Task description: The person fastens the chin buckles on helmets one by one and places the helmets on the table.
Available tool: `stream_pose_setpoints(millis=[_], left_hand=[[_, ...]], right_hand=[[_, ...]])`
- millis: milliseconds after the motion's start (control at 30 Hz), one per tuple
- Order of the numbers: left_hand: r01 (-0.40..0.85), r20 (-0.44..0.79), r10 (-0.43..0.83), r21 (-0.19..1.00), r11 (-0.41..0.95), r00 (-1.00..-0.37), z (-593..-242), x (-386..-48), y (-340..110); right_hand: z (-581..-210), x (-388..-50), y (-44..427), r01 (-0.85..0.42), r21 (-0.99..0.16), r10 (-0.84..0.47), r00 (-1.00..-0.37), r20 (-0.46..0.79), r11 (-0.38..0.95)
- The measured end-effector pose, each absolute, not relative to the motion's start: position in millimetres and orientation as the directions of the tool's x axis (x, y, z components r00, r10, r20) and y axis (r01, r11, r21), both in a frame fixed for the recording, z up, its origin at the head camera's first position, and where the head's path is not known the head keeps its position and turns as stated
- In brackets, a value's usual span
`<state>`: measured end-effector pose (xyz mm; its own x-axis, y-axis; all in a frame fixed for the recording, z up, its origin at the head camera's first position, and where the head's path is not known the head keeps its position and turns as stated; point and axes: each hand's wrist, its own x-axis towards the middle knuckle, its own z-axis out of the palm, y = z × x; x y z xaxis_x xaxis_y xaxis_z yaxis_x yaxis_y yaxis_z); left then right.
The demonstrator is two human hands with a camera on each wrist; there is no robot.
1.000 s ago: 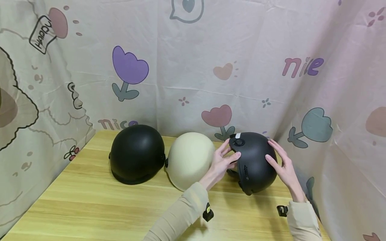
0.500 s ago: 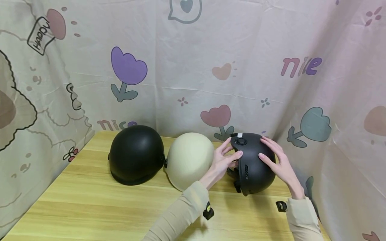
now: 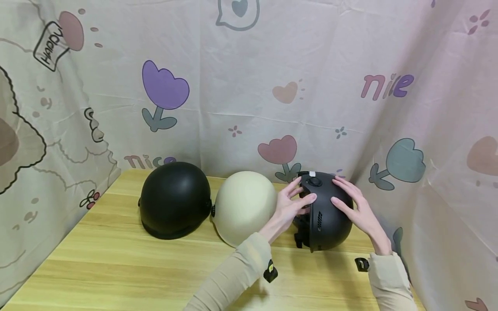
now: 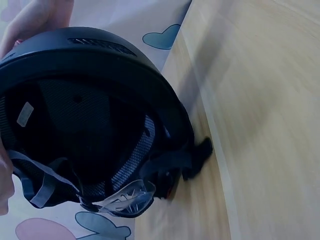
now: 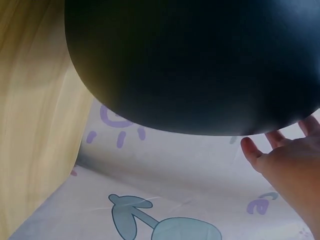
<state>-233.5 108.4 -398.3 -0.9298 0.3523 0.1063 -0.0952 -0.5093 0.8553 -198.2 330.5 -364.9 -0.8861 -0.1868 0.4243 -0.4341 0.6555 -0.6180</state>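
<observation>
A matte black helmet with a round side knob and slotted vents stands at the right of the table, its opening facing left. My left hand holds its rim, thumb on the outer shell and the other fingers at the edge. The fingers of my right hand are spread and fairly straight, touching the rounded shell from the right. In the left wrist view the dark lining, grey straps and a clear plastic piece show inside the helmet. The right wrist view shows fingertips against the smooth shell.
A cream helmet stands just left of my left hand. Farther left is another black helmet. All are on a wood-grain table, with a printed cloth hanging behind and at the sides.
The black helmet has turned a little, its lower front edge swinging left and more of its inner parts showing. My right hand has shifted left along the shell; my left hand stays at the rim.
</observation>
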Motion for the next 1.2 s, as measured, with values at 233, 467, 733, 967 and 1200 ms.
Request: stream_pose_setpoints(millis=[233,467,733,967,1200], left_hand=[[-0.101,0.118,0.387,0.86,-0.499,-0.914,-394,-232,112],[-0.107,0.115,0.406,0.868,-0.486,-0.907,-394,-231,116],[-0.112,0.166,0.472,0.855,-0.506,-0.866,-399,-231,118],[-0.104,0.197,0.506,0.856,-0.506,-0.84,-402,-231,116],[-0.065,0.211,0.484,0.868,-0.493,-0.849,-408,-234,112]], right_hand=[[-369,-201,327,-0.484,-0.576,-0.249,-0.863,0.44,0.659],[-369,-198,326,-0.543,-0.54,-0.298,-0.827,0.477,0.643],[-371,-197,327,-0.514,-0.57,-0.271,-0.846,0.46,0.641],[-371,-198,324,-0.456,-0.582,-0.22,-0.875,0.431,0.673],[-370,-196,322,-0.395,-0.598,-0.183,-0.905,0.385,0.697]])
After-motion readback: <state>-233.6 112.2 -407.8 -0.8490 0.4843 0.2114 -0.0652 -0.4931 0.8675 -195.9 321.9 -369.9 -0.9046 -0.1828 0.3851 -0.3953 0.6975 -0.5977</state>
